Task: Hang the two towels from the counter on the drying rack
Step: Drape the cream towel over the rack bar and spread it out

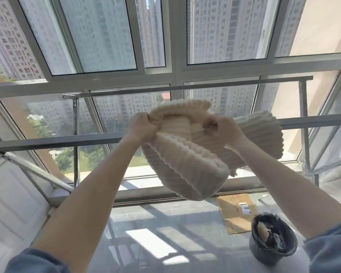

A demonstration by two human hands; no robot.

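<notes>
Both my hands hold up a cream ribbed towel (183,166) in front of the window. My left hand (143,128) grips its upper left edge and my right hand (224,131) grips its upper right edge. The cloth is bunched and sags down between my arms. A second cream ribbed towel (264,134) hangs draped over the near rail (57,141) of the metal drying rack, just right of my right hand. The held towel sits about level with that rail. The rack's far rail (126,90) runs higher up behind it.
A black-lined bin (273,238) with rubbish stands on the floor at lower right, beside a flat piece of cardboard (236,209). A white cabinet door (10,203) is at the left. Large windows fill the background.
</notes>
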